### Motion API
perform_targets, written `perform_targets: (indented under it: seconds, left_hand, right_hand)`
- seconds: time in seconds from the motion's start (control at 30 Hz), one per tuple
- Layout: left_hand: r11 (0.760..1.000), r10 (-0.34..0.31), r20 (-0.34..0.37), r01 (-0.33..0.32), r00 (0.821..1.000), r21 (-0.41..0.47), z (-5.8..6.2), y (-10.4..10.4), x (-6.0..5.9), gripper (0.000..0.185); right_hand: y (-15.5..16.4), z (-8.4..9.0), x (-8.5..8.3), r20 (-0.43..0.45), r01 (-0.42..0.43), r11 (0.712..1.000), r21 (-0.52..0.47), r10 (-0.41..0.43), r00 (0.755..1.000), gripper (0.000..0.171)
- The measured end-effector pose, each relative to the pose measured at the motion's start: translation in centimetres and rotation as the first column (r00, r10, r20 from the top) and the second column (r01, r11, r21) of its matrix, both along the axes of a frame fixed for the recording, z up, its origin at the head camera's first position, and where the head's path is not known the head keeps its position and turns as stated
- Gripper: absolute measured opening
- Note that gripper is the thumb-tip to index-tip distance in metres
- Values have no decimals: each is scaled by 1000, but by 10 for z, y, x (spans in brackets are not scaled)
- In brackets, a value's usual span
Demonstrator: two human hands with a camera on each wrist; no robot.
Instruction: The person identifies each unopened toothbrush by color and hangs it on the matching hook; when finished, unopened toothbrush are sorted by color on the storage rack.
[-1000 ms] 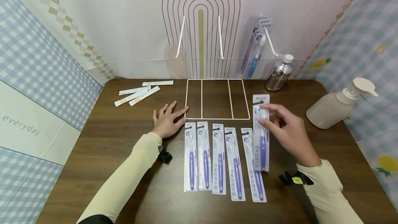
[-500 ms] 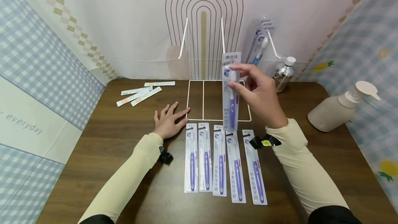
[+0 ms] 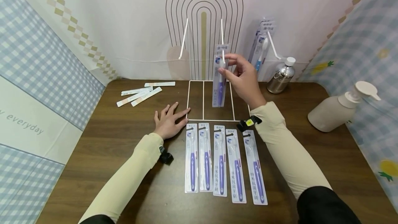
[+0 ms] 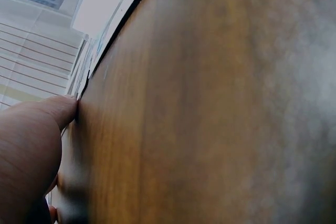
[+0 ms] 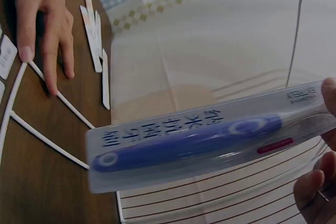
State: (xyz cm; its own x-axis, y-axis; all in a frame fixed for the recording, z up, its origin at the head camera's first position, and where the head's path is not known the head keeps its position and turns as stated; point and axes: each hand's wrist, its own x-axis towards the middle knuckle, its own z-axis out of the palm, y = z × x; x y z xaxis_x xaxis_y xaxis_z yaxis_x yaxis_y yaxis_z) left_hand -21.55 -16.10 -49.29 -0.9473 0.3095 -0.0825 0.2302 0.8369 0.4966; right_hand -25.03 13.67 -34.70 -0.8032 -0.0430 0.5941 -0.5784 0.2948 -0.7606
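Note:
My right hand (image 3: 244, 78) pinches a packaged toothbrush (image 3: 218, 94) with a purple handle by its upper right edge, in front of the middle white hook (image 3: 222, 32). The hook's tip shows in front of the pack's top part, and the pack hangs upright. In the right wrist view, the toothbrush pack (image 5: 184, 142) spans the picture, with fingertips at its right end. Spread on the table, my left hand (image 3: 168, 123) touches the left side of the white wire base (image 3: 203, 99). Several purple toothbrush packs (image 3: 220, 172) lie in a row in front of that base.
Blue toothbrush packs (image 3: 259, 46) hang at the right hook (image 3: 273, 46). Left of them stands the bare left hook (image 3: 183, 39). A silver bottle (image 3: 281, 77) and a beige pump bottle (image 3: 331, 110) stand on the right. Several thin paper sachets (image 3: 140, 96) lie at the back left.
My right hand has carried the toothbrush pack from above the row's right end, up and leftward to the middle hook, whose tip now shows in front of it. My left hand has stayed put.

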Motion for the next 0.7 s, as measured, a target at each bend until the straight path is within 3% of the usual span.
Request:
perform_targets:
  seconds: [0.37,0.57,0.7]
  left_hand:
    - [1000,4,1,-4,1000,-2,3,-4,2,52]
    - [1000,16,-4,-16,1000,-1,1,-3,1,52]
    - [1000,12,2,-12,1000,-3,1,-2,0,52]
  right_hand:
    - [-10,5,-69,53,167,986,20,-168,984,38]
    - [-12,10,-93,55,168,986,-1,-167,984,37]
    - [-11,9,-99,58,167,986,-16,-166,984,36]
